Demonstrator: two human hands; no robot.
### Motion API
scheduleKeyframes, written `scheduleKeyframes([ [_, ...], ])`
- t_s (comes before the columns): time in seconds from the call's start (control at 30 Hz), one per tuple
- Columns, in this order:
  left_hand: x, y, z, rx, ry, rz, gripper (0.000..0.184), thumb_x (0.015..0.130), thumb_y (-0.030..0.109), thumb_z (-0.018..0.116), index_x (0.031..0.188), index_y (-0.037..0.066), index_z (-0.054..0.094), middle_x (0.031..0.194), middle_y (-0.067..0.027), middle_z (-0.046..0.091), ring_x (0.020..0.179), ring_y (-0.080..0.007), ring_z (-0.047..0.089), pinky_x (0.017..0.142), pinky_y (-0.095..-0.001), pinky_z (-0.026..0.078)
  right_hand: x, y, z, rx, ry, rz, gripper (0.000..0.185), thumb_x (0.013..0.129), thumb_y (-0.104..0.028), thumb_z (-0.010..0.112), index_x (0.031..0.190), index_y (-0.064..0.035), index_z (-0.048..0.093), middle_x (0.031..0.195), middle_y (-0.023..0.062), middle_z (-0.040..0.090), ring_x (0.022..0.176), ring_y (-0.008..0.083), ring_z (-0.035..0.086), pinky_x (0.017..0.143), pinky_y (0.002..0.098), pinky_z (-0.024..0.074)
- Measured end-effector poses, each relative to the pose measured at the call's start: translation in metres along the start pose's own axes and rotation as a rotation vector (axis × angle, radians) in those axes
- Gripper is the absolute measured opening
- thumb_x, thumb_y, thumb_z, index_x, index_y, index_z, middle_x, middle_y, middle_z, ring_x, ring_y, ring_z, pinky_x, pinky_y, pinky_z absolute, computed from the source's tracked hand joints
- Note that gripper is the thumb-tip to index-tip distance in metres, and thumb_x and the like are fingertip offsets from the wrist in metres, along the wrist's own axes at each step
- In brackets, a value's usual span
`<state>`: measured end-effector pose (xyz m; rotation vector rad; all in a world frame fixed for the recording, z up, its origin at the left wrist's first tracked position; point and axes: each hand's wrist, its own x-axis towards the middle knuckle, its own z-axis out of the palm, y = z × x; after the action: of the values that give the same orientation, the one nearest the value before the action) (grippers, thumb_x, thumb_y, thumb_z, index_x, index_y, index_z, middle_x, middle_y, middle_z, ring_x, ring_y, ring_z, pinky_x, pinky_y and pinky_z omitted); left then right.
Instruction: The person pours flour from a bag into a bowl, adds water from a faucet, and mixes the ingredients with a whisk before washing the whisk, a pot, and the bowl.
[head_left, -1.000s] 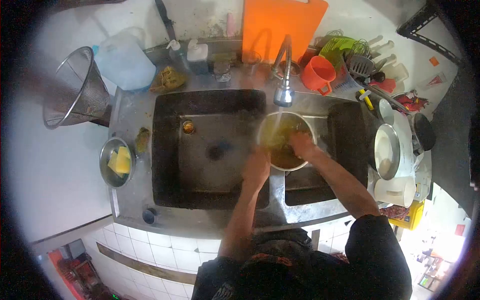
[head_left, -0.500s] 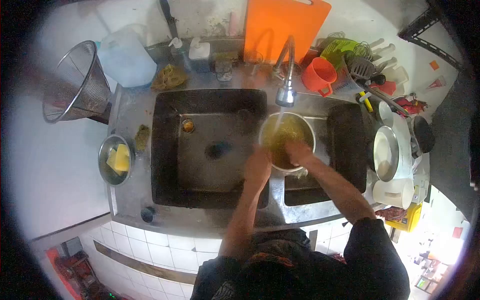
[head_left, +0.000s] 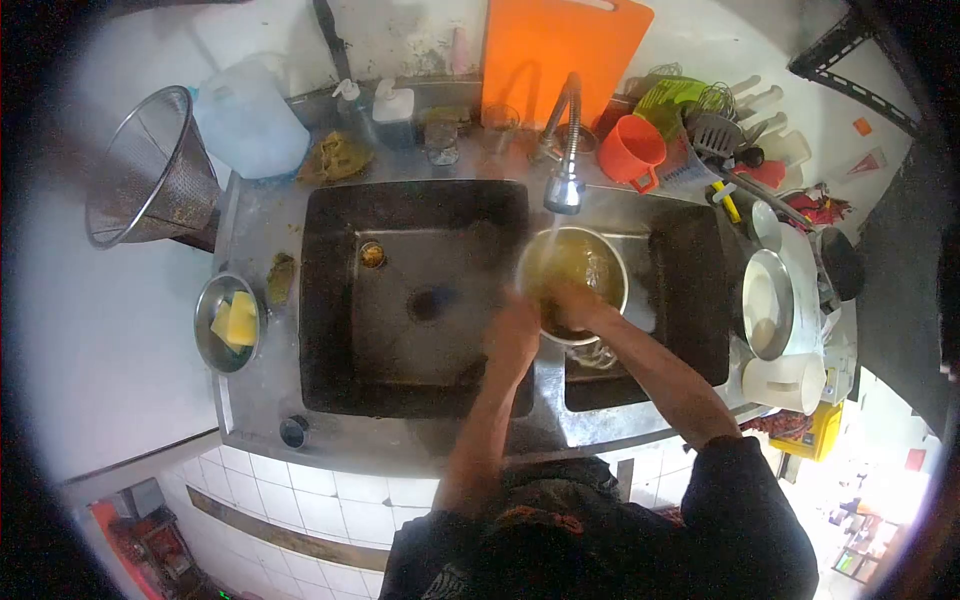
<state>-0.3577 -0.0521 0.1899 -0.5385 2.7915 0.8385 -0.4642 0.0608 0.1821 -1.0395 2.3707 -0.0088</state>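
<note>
Water runs from the faucet head (head_left: 565, 192) into a round metal pot (head_left: 624, 290) at the right basin of the sink. The pot holds yellowish-brown water. My left hand (head_left: 514, 328) grips the pot's left rim, its fingertips blurred. My right hand (head_left: 580, 308) reaches into the pot at its near side, and its fingers are hidden under the murky water. Foamy water shows in the right basin (head_left: 690, 290) just below the pot.
The left basin (head_left: 440, 345) has a drain. A metal bowl (head_left: 204, 325) with yellow sponges is at left, below a mesh strainer (head_left: 160, 175). An orange board (head_left: 560, 60), red mug (head_left: 632, 150) and utensils stand behind. A white pan (head_left: 768, 300) lies right.
My right hand has moved left and toward the near side inside the pot. More foamy water has come into view below the pot. My left hand stays at the rim.
</note>
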Motion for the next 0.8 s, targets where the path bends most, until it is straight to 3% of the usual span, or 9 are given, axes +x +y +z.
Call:
scheduleKeyframes([
  [0.03,0.000,-0.004,0.005,0.003,-0.004,0.005,0.022,0.091,0.017,0.042,0.101,0.001,0.055,0.082,-0.0203,0.061,0.076,-0.0327,0.064,0.060,-0.0430,0.053,0.020,0.006,0.017,0.050,0.114,0.056,0.031,0.074,-0.008,0.060,0.104,-0.0008,0.058,0.098,0.0206,0.063,0.090,0.0352,0.062,0.078,0.0428,0.0503],
  [0.1,0.003,-0.014,0.017,-0.021,0.130,0.220,0.054,0.092,0.028,0.044,0.120,-0.017,0.033,0.063,-0.0225,0.060,0.056,-0.0378,0.062,0.048,-0.0439,0.052,0.034,0.016,0.009,0.096,0.233,0.113,0.031,0.074,-0.006,0.061,0.104,-0.0004,0.059,0.097,0.0213,0.063,0.090,0.0353,0.062,0.078,0.0430,0.0507],
  [0.17,0.003,-0.017,0.023,-0.039,0.179,0.217,0.054,0.092,0.028,0.043,0.119,-0.018,0.034,0.061,-0.0218,0.060,0.056,-0.0373,0.062,0.047,-0.0433,0.051,0.023,0.011,-0.026,0.056,0.176,0.348,0.026,0.075,-0.006,0.059,0.100,0.0005,0.061,0.095,0.0230,0.063,0.089,0.0355,0.063,0.077,0.0431,0.0510],
  [0.3,0.006,-0.012,0.020,-0.030,0.252,0.271,0.054,0.093,0.028,0.043,0.119,-0.018,0.034,0.062,-0.0218,0.060,0.058,-0.0381,0.062,0.048,-0.0438,0.051,-0.018,0.018,-0.025,-0.153,0.073,0.253,0.027,0.075,-0.008,0.061,0.099,0.0040,0.060,0.095,0.0240,0.062,0.088,0.0368,0.063,0.079,0.0428,0.0500],
  [0.4,0.003,-0.006,0.012,-0.079,0.118,0.156,0.054,0.093,0.028,0.042,0.121,-0.017,0.033,0.066,-0.0229,0.061,0.062,-0.0387,0.062,0.050,-0.0436,0.052,-0.007,0.011,0.005,-0.121,-0.249,0.172,0.036,0.072,-0.008,0.065,0.107,0.0005,0.057,0.100,0.0222,0.062,0.089,0.0369,0.062,0.078,0.0427,0.0504],
  [0.5,0.007,-0.021,0.036,-0.081,0.232,0.250,0.054,0.093,0.028,0.042,0.122,-0.016,0.032,0.069,-0.0251,0.061,0.065,-0.0390,0.062,0.052,-0.0435,0.052,-0.003,0.014,0.010,0.230,-0.035,0.072,0.042,0.073,-0.012,0.066,0.113,-0.0059,0.056,0.106,0.0222,0.060,0.094,0.0367,0.060,0.082,0.0423,0.0487],
  [0.57,0.006,-0.016,0.029,-0.115,0.195,0.188,0.052,0.093,0.027,0.042,0.121,-0.016,0.034,0.070,-0.0254,0.061,0.065,-0.0392,0.062,0.053,-0.0439,0.051,-0.021,-0.003,-0.029,0.093,-0.022,0.023,0.040,0.074,-0.010,0.061,0.113,0.0001,0.054,0.109,0.0207,0.058,0.103,0.0337,0.057,0.089,0.0447,0.0456],
  [0.7,0.000,-0.005,0.011,-0.182,0.151,0.145,0.049,0.092,0.027,0.043,0.118,-0.014,0.038,0.073,-0.0255,0.061,0.065,-0.0394,0.062,0.056,-0.0455,0.051,0.030,0.089,0.057,-0.136,0.043,0.117,0.037,0.075,-0.011,0.061,0.111,-0.0023,0.054,0.108,0.0192,0.058,0.100,0.0336,0.058,0.088,0.0450,0.0456],
  [0.8,0.004,-0.003,0.014,-0.144,0.132,0.099,0.049,0.092,0.026,0.043,0.119,-0.015,0.038,0.073,-0.0249,0.062,0.065,-0.0381,0.062,0.056,-0.0450,0.052,0.043,0.094,0.046,-0.302,0.333,0.165,0.046,0.084,-0.010,0.049,0.129,-0.0108,0.041,0.099,0.0238,0.058,0.091,0.0401,0.058,0.078,0.0468,0.0483],
])
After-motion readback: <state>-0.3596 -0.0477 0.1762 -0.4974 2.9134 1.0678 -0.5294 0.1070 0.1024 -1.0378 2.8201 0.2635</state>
